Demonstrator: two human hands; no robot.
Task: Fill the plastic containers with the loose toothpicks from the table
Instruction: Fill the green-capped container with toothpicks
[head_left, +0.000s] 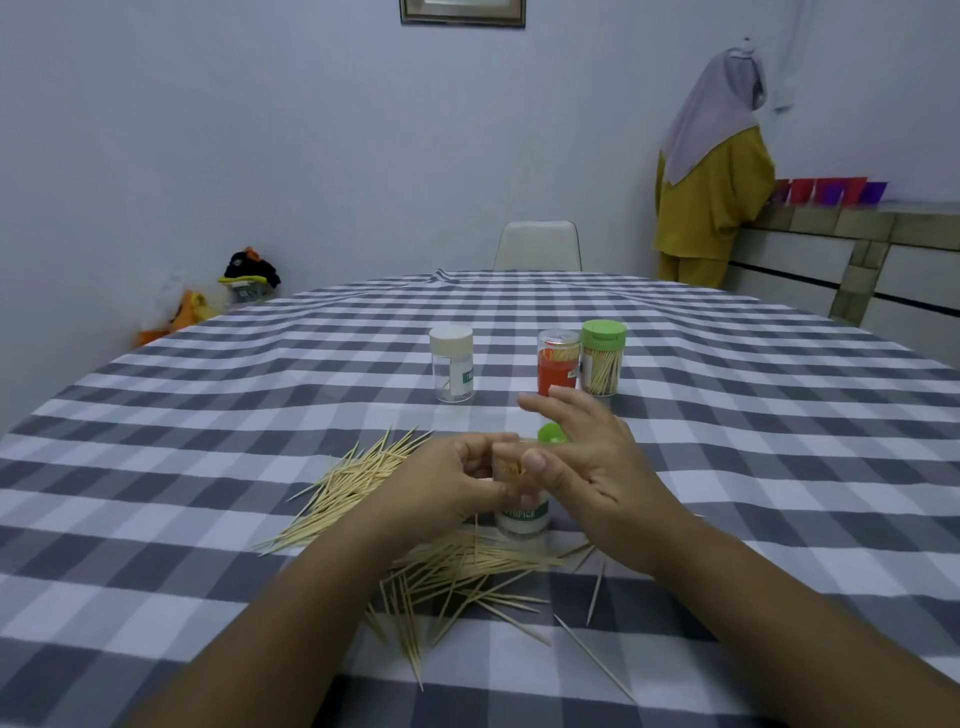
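1. The left hand (457, 480) is gripping the open container (521, 506) near its mouth, fingers curled round it; the right hand (576, 462) is spreading its fingers loosely over the top, thumb at the rim, seemingly tamping a bundle in, though the mouth is half hidden.
2. Loose toothpicks (363, 488) are lying left of and in front of the container on the checked tablecloth (779, 441).
3. Next I'd expect gathering another bundle, aligned, before feeding it in.
4. Beyond, a white-capped container (452, 364) is standing nearly empty, well apart from the two filled ones (602, 358).

Under the left hand (452, 483) lay pale, matt wooden toothpicks (467, 571) on a soft, matt checked cloth (208, 467). The jar (521, 512) it gripped was clear, glossy plastic with a paper label.
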